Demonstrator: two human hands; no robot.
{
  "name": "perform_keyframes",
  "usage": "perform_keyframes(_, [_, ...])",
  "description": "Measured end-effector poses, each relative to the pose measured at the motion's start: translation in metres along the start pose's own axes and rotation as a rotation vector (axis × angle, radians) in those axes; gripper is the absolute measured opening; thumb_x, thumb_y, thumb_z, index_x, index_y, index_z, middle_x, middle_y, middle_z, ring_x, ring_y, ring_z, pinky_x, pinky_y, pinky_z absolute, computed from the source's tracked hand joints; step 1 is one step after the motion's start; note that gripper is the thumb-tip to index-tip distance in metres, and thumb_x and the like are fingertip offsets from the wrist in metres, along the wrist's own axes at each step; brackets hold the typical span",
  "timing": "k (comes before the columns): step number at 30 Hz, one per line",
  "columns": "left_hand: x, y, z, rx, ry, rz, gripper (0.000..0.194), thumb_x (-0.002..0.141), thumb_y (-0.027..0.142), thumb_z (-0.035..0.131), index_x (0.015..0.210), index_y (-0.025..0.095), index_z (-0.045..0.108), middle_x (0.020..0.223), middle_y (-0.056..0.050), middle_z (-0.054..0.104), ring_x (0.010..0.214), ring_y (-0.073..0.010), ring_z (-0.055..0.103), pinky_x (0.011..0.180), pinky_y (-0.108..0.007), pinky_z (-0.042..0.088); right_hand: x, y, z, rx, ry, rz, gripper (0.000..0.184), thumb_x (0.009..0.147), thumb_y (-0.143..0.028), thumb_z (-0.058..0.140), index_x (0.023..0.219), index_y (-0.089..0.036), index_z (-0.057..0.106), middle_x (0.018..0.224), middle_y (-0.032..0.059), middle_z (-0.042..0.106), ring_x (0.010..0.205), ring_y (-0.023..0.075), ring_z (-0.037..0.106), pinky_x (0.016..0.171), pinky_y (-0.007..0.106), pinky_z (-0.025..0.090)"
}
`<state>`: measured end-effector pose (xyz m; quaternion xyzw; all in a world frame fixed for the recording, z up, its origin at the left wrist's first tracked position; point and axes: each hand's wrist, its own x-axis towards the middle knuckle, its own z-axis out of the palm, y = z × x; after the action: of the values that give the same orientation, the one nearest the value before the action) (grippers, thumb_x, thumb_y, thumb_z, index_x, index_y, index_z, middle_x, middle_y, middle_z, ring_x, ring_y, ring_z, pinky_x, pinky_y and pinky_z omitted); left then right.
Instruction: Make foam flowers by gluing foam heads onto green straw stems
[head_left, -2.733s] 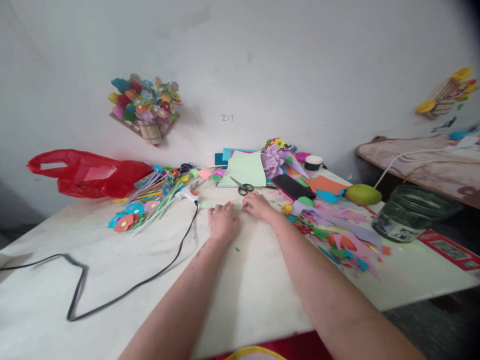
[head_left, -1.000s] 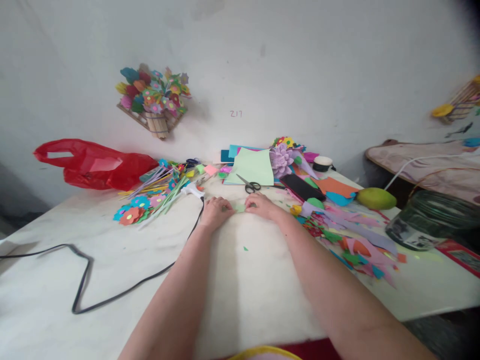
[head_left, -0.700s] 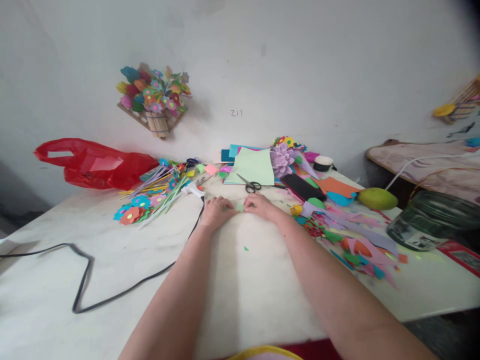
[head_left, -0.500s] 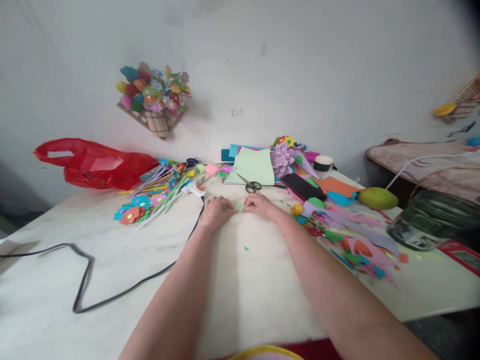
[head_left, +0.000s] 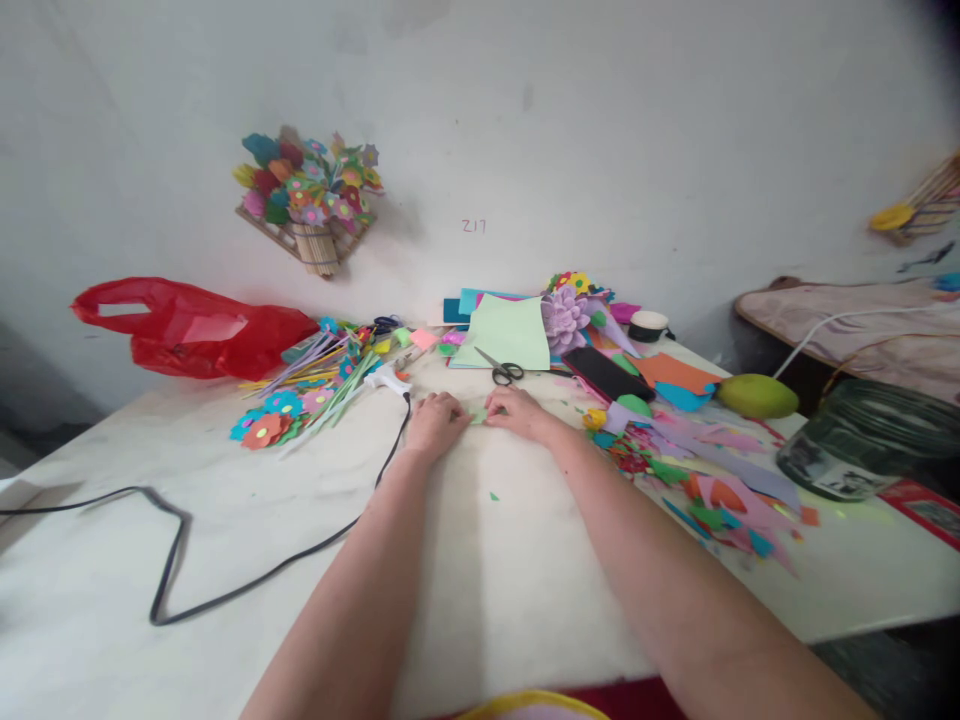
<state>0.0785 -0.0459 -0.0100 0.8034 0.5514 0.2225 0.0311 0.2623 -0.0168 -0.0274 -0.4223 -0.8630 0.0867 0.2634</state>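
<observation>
Between my hands, at the middle of the white table (head_left: 315,560), is a small light green piece of craft sheet (head_left: 478,417). My left hand (head_left: 436,424) has its fingers closed on the left end of this piece. On the right end, the fingertips of my right hand (head_left: 516,412) are pinched. Just beyond my hands lie black-handled scissors (head_left: 507,374), their blades over a pale green sheet (head_left: 517,328). A white glue gun (head_left: 387,379) rests left of my left hand. Nearer me is a tiny green scrap (head_left: 493,496).
A black cord (head_left: 270,572) runs across the left side. Paper flowers (head_left: 267,432), thin stems and a red plastic bag (head_left: 195,330) lie at the back left. On the right are a phone (head_left: 606,374), colourful scraps (head_left: 720,500), a green mango (head_left: 757,396) and a glass jar (head_left: 847,440).
My hands stay at the same spot with the green piece between them. Only a very slight shift of the fingers and of the view shows.
</observation>
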Motion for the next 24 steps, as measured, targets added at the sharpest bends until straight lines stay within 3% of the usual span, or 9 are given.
perform_keyframes(14, [0.001, 0.001, 0.007, 0.030, 0.031, -0.015, 0.013, 0.076, 0.028, 0.051, 0.075, 0.016, 0.056, 0.092, -0.007, 0.055, 0.092, -0.0208, 0.049, 0.083, -0.034, 0.037, 0.004, -0.009, -0.002, -0.074, -0.052, 0.128, 0.015, 0.071, -0.025, 0.063, 0.060, -0.016, 0.060, 0.090, 0.0036, 0.061, 0.084, 0.0154, 0.053, 0.076, 0.026, 0.037])
perform_keyframes(24, [0.000, 0.005, 0.002, 0.117, 0.056, -0.124, 0.022, 0.072, 0.038, 0.054, 0.068, 0.017, 0.059, 0.094, -0.008, 0.055, 0.094, -0.0250, 0.048, 0.081, -0.038, 0.038, 0.005, -0.012, -0.005, -0.102, -0.085, 0.215, 0.016, 0.069, -0.030, 0.064, 0.065, -0.016, 0.060, 0.093, 0.0048, 0.058, 0.085, 0.0154, 0.053, 0.073, 0.023, 0.038])
